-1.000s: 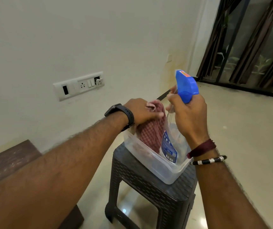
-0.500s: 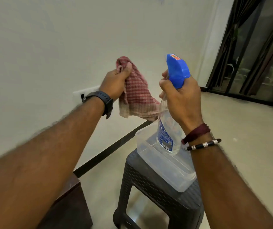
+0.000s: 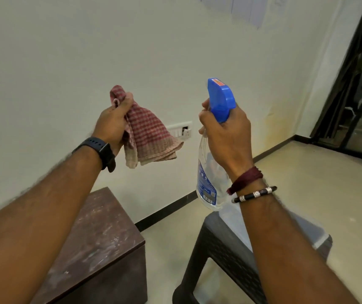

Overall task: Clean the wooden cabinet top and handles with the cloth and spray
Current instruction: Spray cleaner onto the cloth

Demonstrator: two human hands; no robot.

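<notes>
Left hand [image 3: 112, 123] fingers clamped on cloth [image 3: 149, 137], right hand [image 3: 226, 132] gripping spray bottle [image 3: 206, 185], now lifted clear of tub

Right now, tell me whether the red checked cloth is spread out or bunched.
Bunched. The left hand grips the red checked cloth by a gathered end, and the rest hangs down in folds.

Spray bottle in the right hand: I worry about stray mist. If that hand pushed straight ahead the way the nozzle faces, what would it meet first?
Probably the bare wall. The right hand holds the spray bottle in open air; the cloth hangs off to the left. Depth is unclear.
</notes>
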